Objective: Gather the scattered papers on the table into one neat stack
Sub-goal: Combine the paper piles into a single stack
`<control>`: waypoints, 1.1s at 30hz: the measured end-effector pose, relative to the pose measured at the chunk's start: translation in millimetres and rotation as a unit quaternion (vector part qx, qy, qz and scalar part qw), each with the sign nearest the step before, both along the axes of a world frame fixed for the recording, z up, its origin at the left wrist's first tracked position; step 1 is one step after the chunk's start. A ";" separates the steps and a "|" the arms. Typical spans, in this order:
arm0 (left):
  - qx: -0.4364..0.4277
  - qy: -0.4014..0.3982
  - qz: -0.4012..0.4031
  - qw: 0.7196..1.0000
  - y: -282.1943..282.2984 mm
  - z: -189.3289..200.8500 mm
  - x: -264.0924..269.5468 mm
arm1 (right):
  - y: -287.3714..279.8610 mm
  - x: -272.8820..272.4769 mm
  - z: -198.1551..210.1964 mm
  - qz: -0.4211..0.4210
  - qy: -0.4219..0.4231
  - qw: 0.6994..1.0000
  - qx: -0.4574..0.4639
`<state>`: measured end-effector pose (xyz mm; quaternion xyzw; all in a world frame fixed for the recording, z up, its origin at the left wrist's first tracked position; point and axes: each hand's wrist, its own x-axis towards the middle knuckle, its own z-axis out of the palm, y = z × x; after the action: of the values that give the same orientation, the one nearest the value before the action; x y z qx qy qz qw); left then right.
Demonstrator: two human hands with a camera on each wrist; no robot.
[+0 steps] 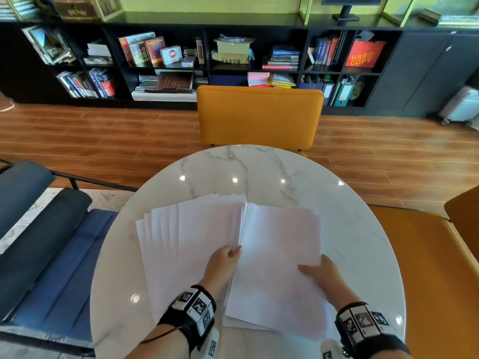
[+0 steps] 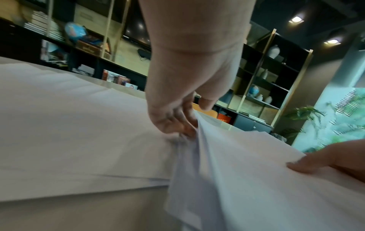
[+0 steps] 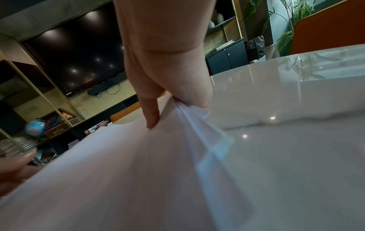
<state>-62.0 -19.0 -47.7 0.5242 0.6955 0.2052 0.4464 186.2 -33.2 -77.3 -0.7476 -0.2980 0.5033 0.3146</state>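
Several white sheets lie fanned out on the left half of the round marble table [image 1: 259, 167], forming a spread of papers [image 1: 181, 244]. To their right, a thicker bundle of sheets [image 1: 280, 260] is lifted at its left edge. My left hand [image 1: 228, 255] pinches that bundle's left edge, seen close in the left wrist view as fingers [image 2: 177, 123] curled on the paper edge [image 2: 199, 140]. My right hand [image 1: 321, 273] grips the bundle's right edge, thumb on top; in the right wrist view its fingers [image 3: 177, 93] pinch the sheets [image 3: 138, 171].
An orange chair [image 1: 259, 115] stands at the table's far side and another orange seat [image 1: 435, 255] at the right. A dark blue seat [image 1: 59, 255] is at the left. Black bookshelves [image 1: 181, 60] line the far wall. Bare marble [image 3: 296, 140] lies right of the bundle.
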 end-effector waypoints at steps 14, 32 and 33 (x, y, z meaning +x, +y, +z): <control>-0.088 -0.018 0.332 0.939 12.6 -17.1 -92.4 | -0.5 -7.9 1.0 0.020 0.041 0.998 0.036; 0.153 -0.017 0.324 0.933 13.8 36.1 -110.4 | 2.1 -5.5 -6.2 0.030 0.046 0.998 0.020; 0.178 -0.020 0.342 0.922 16.0 46.4 -116.7 | 1.7 -5.8 -5.6 0.030 0.048 0.998 0.021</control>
<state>-178.7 -3.0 -1.3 0.3209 0.7755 0.4762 0.2624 180.3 -31.4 -82.9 -0.7063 -0.3152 0.5415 0.3295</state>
